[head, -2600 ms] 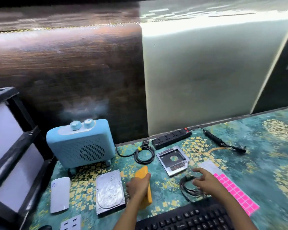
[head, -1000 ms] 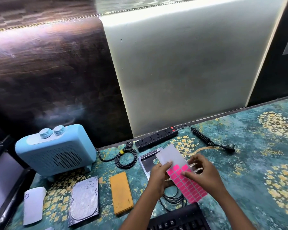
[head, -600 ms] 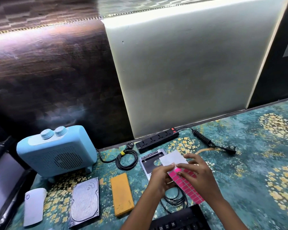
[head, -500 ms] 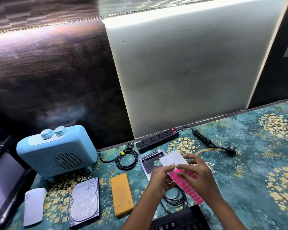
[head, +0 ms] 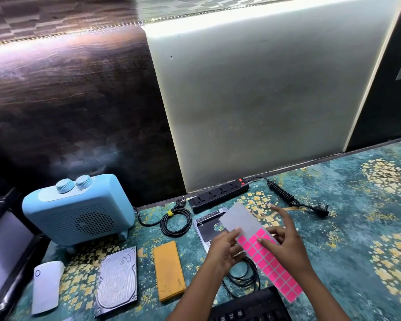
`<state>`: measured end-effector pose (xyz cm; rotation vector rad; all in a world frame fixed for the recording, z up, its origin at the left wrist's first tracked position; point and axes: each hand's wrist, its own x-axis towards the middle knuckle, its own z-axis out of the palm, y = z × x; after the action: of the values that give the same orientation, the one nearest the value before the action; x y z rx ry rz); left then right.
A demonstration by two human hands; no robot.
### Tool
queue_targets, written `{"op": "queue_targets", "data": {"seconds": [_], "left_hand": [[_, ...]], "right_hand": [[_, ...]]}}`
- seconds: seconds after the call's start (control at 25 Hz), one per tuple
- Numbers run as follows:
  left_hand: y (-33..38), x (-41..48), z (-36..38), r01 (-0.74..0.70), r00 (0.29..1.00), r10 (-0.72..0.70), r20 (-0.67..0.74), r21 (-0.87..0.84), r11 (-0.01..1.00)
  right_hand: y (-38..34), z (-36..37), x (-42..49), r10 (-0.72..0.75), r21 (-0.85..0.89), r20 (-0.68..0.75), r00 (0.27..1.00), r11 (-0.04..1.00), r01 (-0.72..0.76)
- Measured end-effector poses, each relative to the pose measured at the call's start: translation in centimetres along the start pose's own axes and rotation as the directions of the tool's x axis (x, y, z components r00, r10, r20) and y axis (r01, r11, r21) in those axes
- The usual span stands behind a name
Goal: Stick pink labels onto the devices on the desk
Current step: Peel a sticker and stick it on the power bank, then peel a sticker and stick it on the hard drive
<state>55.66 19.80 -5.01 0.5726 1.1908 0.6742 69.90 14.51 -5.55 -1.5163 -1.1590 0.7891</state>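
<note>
A sheet of pink labels (head: 271,267), its upper part bare grey backing, is held above the desk. My left hand (head: 225,249) pinches its left edge. My right hand (head: 285,244) has thumb and fingers on a pink label in the top row, index finger raised. On the desk lie an orange power bank (head: 168,271), a silver hard drive (head: 117,280), a white device (head: 45,286), a blue fan heater (head: 79,212), a black power strip (head: 220,194) and a drive caddy (head: 208,224), partly under the sheet.
A coiled black cable (head: 176,222) lies by the heater, another cable (head: 243,278) beneath my hands. A black keyboard (head: 248,309) sits at the near edge. A plug on a coiled lead (head: 320,209) lies right. A black frame (head: 5,239) stands at the left.
My left hand let go of the orange power bank and my right lifted the label sheet off the desk. Both hands now hold it, and my right fingers have shifted on the top row.
</note>
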Motion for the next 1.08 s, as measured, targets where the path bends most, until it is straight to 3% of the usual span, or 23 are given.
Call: {"op": "queue_targets", "data": {"seconds": [0.24, 0.4, 0.64, 0.84, 0.92, 0.96, 1.08], "left_hand": [[-0.4, 0.7, -1.9, 0.047, 0.998, -0.046, -0.031, 0.023, 0.999], [-0.4, 0.8, -3.1, 0.035, 0.997, -0.035, -0.063, 0.006, 0.999], [-0.3, 0.8, -6.0, -0.035, 0.991, 0.046, -0.128, 0.086, 0.996], [0.0, 0.2, -10.8, -0.172, 0.907, 0.241, -0.347, 0.216, 0.961], [0.1, -0.8, -13.5, -0.201, 0.799, 0.39, -0.459, 0.408, 0.891], [0.0, -1.2, -14.9, -0.145, 0.747, 0.454, -0.485, 0.547, 0.825], [-0.2, -1.9, -20.6, 0.254, 0.734, 0.421, -0.533, 0.79, 0.557]], "right_hand": [[4.4, -1.5, 0.8, 0.2, -0.163, -0.164, 0.966, 0.96, -0.226], [6.9, -1.5, 1.1, 0.22, -0.326, -0.21, 0.953, 0.903, -0.281], [7.0, -0.3, 0.5, 0.13, -0.577, -0.271, 0.954, 0.772, -0.269], [5.1, 2.5, -1.1, 0.057, -0.54, -0.2, 0.978, 0.826, -0.159], [4.1, 4.8, -1.7, 0.075, -0.493, -0.162, 0.984, 0.858, -0.146], [3.5, 5.9, -2.0, 0.077, -0.469, -0.136, 0.988, 0.873, -0.133], [0.9, 10.2, -3.2, 0.062, -0.391, -0.053, 0.997, 0.917, -0.078]]}}
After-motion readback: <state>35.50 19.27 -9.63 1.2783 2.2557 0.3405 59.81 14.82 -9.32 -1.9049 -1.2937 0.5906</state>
